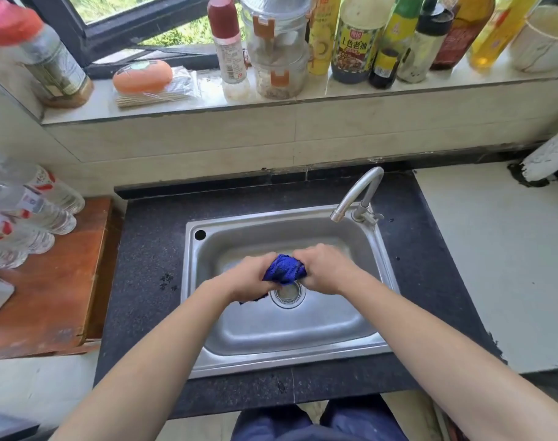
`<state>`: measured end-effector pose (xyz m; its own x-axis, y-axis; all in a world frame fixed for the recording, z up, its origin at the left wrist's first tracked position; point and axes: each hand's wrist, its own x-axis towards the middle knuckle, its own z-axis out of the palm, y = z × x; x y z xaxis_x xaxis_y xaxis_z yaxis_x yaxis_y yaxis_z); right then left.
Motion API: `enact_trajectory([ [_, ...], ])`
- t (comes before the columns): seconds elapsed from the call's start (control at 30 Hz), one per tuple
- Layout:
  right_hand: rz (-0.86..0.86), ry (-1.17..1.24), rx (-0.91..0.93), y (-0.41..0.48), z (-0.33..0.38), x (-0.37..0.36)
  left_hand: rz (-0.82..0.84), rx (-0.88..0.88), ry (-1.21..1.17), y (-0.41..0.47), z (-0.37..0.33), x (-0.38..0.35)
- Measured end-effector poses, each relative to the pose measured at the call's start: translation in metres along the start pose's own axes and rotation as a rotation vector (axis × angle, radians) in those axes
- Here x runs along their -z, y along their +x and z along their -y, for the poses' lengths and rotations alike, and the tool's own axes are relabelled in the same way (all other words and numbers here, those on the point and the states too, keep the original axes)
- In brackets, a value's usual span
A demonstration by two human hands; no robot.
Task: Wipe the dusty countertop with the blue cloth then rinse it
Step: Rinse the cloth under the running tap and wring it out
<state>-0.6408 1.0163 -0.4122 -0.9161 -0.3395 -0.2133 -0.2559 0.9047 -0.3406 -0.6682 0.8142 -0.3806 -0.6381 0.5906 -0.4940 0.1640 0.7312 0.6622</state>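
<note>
Both hands are clamped on the blue cloth [285, 269]: the left hand [249, 278] is curled round one end, the right hand [327, 268] round the other, and the cloth is held bunched between them over the steel sink [190, 281], just above the drain [287, 296]. A wring or a scrub of the rinse looks to be in hand. For a good result, the two ends are best twisted in opposite directions, low over the basin so that drips are caught by the drain and not thrown onto the dark countertop [150, 249]. For a proper rinse the cloth should be opened out under the faucet [360, 192], whose spout is set off to the right of it. No stream can be made out at the spout, so whether water is running cannot be told. Fingertips are tucked out of sight, only a dark tail of cloth is seen below the left hand, and dust on the speckled counter cannot be judged
</note>
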Motion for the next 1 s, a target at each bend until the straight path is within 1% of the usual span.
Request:
enact_trajectory([
  [0.03,0.057,0.104,-0.078,-0.003,0.001,0.000,-0.060,-0.040,0.141,0.004,0.003,-0.003],
  [0.07,0.115,0.257,-0.161,-0.006,0.004,0.002,-0.117,-0.076,0.278,0.008,0.006,-0.006],
  [0.13,0.200,0.669,-0.315,-0.010,0.011,0.005,-0.233,-0.109,0.473,0.014,0.009,-0.011],
  [0.2,0.293,1.011,-0.433,-0.013,0.020,0.008,-0.356,-0.152,0.561,0.016,0.012,-0.016],
  [0.23,0.349,1.117,-0.472,-0.015,0.024,0.010,-0.401,-0.187,0.568,0.016,0.015,-0.017],
  [0.3,0.491,1.280,-0.489,-0.020,0.027,0.011,-0.489,-0.284,0.598,0.014,0.022,-0.023],
  [0.37,0.629,1.400,-0.467,-0.024,0.027,0.009,-0.550,-0.363,0.623,0.013,0.025,-0.025],
  [0.43,0.666,1.453,-0.462,-0.025,0.029,0.009,-0.591,-0.384,0.621,0.012,0.024,-0.026],
  [0.47,0.622,1.444,-0.472,-0.024,0.030,0.007,-0.581,-0.348,0.606,0.013,0.025,-0.025],
  [0.5,0.526,1.375,-0.486,-0.023,0.031,0.005,-0.550,-0.267,0.589,0.013,0.024,-0.023],
  [0.53,0.406,1.250,-0.485,-0.020,0.031,0.002,-0.488,-0.162,0.568,0.013,0.021,-0.022],
  [0.57,0.298,1.108,-0.466,-0.019,0.030,0.000,-0.424,-0.060,0.531,0.013,0.021,-0.021],
  [0.6,0.225,1.008,-0.444,-0.018,0.028,-0.003,-0.377,0.012,0.486,0.012,0.021,-0.020],
  [0.63,0.183,0.976,-0.435,-0.018,0.025,-0.005,-0.336,0.080,0.414,0.012,0.022,-0.020],
  [0.7,0.133,1.040,-0.443,-0.021,0.017,-0.011,-0.275,0.187,0.158,0.010,0.022,-0.021],
  [0.77,0.061,1.118,-0.463,-0.024,0.010,-0.015,-0.196,0.261,-0.226,0.008,0.020,-0.019],
  [0.83,-0.058,1.184,-0.472,-0.026,0.005,-0.018,-0.106,0.286,-0.617,0.000,0.017,-0.019],
  [0.87,-0.130,1.233,-0.475,-0.027,0.004,-0.018,-0.091,0.277,-0.751,-0.003,0.016,-0.020],
  [0.93,-0.228,1.324,-0.461,-0.027,0.002,-0.015,-0.130,0.251,-0.961,-0.007,0.017,-0.023],
  [1.0,-0.260,1.306,-0.439,-0.025,0.005,-0.015,-0.206,0.228,-1.092,-0.006,0.014,-0.027],
])
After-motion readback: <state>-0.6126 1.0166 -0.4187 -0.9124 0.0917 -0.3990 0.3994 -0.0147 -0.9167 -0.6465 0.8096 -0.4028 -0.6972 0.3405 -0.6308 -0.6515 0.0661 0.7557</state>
